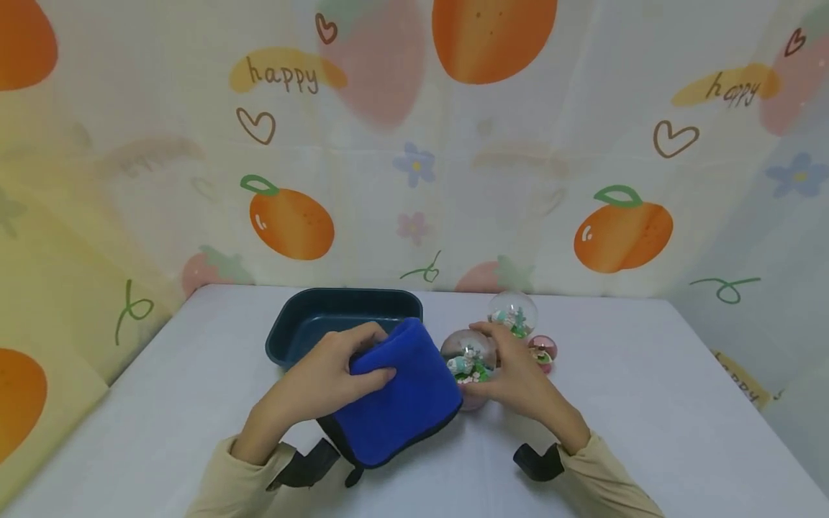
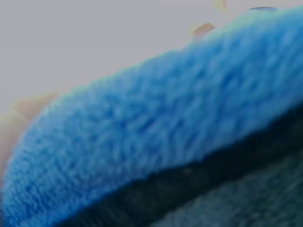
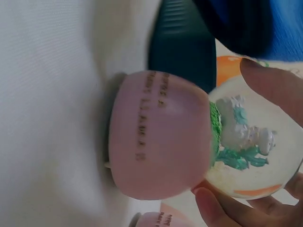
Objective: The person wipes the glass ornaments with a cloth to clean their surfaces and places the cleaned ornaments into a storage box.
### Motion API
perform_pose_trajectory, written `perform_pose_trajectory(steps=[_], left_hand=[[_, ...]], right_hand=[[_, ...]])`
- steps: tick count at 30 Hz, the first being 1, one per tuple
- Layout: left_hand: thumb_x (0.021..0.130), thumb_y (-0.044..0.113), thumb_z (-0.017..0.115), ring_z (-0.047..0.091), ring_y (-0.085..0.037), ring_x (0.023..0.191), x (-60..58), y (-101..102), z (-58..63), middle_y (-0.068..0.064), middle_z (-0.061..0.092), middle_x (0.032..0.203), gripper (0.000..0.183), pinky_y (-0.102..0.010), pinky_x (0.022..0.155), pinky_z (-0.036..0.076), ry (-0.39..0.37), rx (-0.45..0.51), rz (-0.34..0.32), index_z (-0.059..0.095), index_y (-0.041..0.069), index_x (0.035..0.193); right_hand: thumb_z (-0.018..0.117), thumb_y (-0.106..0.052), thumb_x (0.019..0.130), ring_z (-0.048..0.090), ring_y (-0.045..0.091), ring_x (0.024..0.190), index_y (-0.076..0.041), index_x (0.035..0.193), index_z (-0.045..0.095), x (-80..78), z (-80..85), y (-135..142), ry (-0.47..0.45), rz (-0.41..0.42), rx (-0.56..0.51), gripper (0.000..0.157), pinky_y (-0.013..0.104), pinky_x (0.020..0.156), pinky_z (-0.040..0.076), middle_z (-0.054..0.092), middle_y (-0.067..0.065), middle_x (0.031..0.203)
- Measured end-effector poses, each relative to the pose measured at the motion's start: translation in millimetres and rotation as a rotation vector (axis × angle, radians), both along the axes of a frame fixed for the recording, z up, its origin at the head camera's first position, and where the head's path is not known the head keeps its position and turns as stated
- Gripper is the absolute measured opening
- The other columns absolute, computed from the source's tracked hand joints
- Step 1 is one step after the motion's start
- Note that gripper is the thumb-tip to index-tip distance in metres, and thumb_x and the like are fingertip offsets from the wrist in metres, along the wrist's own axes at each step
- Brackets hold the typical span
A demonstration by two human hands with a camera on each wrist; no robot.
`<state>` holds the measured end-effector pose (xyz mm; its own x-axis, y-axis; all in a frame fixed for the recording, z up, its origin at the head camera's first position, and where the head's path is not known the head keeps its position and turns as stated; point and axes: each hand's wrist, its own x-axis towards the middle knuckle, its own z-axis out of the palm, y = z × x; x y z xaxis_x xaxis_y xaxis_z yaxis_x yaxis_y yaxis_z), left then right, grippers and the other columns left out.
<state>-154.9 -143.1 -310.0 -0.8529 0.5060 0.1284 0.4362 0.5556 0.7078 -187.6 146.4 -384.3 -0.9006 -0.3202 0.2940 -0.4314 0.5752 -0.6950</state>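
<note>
My left hand (image 1: 324,374) grips a folded blue cloth (image 1: 408,403) with dark edging, thumb in front. The plush cloth (image 2: 142,113) fills most of the left wrist view. Just right of it, my right hand (image 1: 518,374) holds a snow globe (image 1: 468,352) by its clear dome, with thumb and fingers on opposite sides. In the right wrist view, the globe's pink base (image 3: 161,137) bears lettering and appears to rest on the table. White and teal figures with greenery show inside the dome. The cloth's lower right corner lies close to the globe, partly in front of its base.
A dark teal tray (image 1: 352,293) stands behind my left hand, partly covered by the cloth. Beyond my right hand are a second clear globe (image 1: 518,309) and a smaller pink globe (image 1: 544,347). A white-covered table (image 1: 648,403) meets a printed curtain (image 1: 492,216) at the back.
</note>
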Motion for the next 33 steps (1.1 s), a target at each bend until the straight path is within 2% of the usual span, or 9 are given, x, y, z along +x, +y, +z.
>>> perform_pose_trajectory(steps=[4,7,11,18,22,26,29,33], left_hand=[[0.091,0.020,0.070,0.072,-0.018,0.086,0.6,-6.6,4.9,-0.006,0.072,0.103,0.017,-0.040,0.070,0.062,0.098,0.033,0.099,0.058,0.016,0.103],[0.090,0.017,0.071,0.070,-0.015,0.082,0.7,-11.2,7.7,-0.004,0.072,0.098,0.017,-0.040,0.070,0.061,0.138,0.053,0.151,0.057,0.017,0.100],[0.089,0.015,0.071,0.071,-0.015,0.080,0.3,-14.2,10.7,-0.004,0.072,0.094,0.017,-0.042,0.071,0.061,0.172,0.079,0.211,0.057,0.016,0.098],[0.091,0.020,0.071,0.072,-0.023,0.088,0.9,-14.9,13.3,-0.010,0.073,0.103,0.020,-0.049,0.076,0.060,0.197,0.136,0.313,0.059,0.011,0.104],[0.091,0.021,0.071,0.073,-0.024,0.089,-1.2,-11.4,12.6,-0.011,0.074,0.106,0.022,-0.048,0.077,0.060,0.185,0.173,0.320,0.059,0.010,0.106],[0.091,0.023,0.071,0.074,-0.023,0.088,-4.1,-6.9,9.8,-0.011,0.074,0.106,0.023,-0.046,0.075,0.061,0.165,0.168,0.307,0.060,0.011,0.107],[0.091,0.023,0.072,0.074,-0.022,0.086,-4.7,-5.0,8.6,-0.011,0.074,0.106,0.023,-0.045,0.073,0.061,0.161,0.170,0.302,0.061,0.011,0.107],[0.091,0.023,0.072,0.073,-0.020,0.084,-5.4,-4.7,8.4,-0.010,0.074,0.105,0.022,-0.044,0.072,0.061,0.167,0.170,0.300,0.062,0.011,0.106]], right_hand=[[0.092,-0.016,0.065,0.056,0.026,0.119,-0.006,0.136,0.048,1.3,1.6,2.2,-0.020,0.058,-0.005,0.083,0.050,0.098,0.049,0.058,0.012,0.132],[0.091,-0.019,0.067,0.057,0.023,0.115,-0.008,0.135,0.048,2.0,3.0,3.2,-0.044,0.099,0.012,0.081,0.049,0.096,0.050,0.059,0.008,0.131],[0.092,-0.021,0.067,0.056,0.020,0.114,-0.011,0.134,0.048,4.4,6.2,5.0,-0.065,0.159,0.033,0.080,0.049,0.097,0.050,0.057,0.004,0.130],[0.093,-0.027,0.066,0.052,0.018,0.120,-0.016,0.135,0.047,11.2,12.6,7.2,-0.138,0.269,0.055,0.083,0.046,0.101,0.047,0.052,-0.002,0.132],[0.090,-0.034,0.069,0.050,0.019,0.127,-0.016,0.139,0.044,11.3,11.2,8.4,-0.193,0.291,0.064,0.086,0.049,0.107,0.043,0.052,-0.001,0.139],[0.089,-0.035,0.072,0.048,0.027,0.132,-0.013,0.143,0.042,10.1,4.2,9.6,-0.268,0.303,0.018,0.088,0.054,0.109,0.040,0.052,0.005,0.142],[0.088,-0.028,0.074,0.044,0.031,0.135,-0.013,0.144,0.040,9.1,-4.3,10.2,-0.360,0.336,-0.100,0.086,0.058,0.110,0.037,0.050,0.008,0.145],[0.086,-0.021,0.076,0.043,0.029,0.136,-0.015,0.145,0.041,8.4,-17.4,10.8,-0.441,0.368,-0.222,0.082,0.049,0.113,0.034,0.051,0.005,0.145]])
